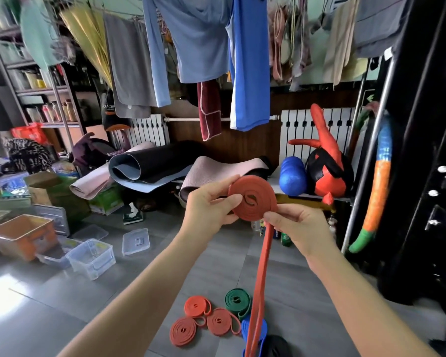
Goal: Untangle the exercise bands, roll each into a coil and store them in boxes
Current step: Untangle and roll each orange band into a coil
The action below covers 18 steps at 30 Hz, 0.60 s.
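Between the hands: left hand (209, 210) pinches the red band coil (252, 199), right hand (296, 228) its tail (264, 253); wind taut, flat.

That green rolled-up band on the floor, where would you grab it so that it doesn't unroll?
Probably from above, spanning the green coil edge to edge, so the grip squeezes its turns together. It lies flat on the floor, and its far-left rim is free; the hanging red band crosses its right side.
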Motion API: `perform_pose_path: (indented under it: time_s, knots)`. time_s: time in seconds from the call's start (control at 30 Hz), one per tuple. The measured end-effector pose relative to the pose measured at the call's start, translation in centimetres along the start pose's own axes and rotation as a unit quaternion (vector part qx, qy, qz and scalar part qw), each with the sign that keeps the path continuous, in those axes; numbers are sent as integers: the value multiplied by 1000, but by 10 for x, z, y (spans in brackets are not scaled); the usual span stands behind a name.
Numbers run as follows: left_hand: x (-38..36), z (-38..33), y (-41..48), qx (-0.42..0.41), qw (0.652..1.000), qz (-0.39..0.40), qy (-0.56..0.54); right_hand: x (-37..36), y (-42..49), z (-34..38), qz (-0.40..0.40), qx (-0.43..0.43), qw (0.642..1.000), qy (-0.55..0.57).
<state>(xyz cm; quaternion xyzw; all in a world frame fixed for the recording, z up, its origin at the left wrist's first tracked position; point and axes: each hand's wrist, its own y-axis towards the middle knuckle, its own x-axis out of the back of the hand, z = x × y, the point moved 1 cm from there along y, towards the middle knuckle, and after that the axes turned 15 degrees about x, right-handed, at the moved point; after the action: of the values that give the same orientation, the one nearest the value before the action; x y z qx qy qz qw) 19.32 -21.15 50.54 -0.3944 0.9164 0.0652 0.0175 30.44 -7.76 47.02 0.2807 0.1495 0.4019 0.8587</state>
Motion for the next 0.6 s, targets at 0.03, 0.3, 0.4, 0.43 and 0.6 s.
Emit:
perform_pose_path:
  time_s: [0.03,0.3,0.4,0.43,0.6]
  knots:
    - [-1,2,-1,2,999,-13,-29,-4,-2,-2,-8,-3,1000,10]
    - [-10,21,-10,69,978,31,-195,-18,-9,-4,-66,-30,985,155]
    - [2,13,-5,8,997,-40,58,-11,-6,-2,-38,-24,996,80]
    - [8,8,-3,-54,981,-58,178,-9,-4,0,-22,-21,998,61]
    - [15,-23,5,-178,803,6,568,-6,4,6,97,-3,992,-85]
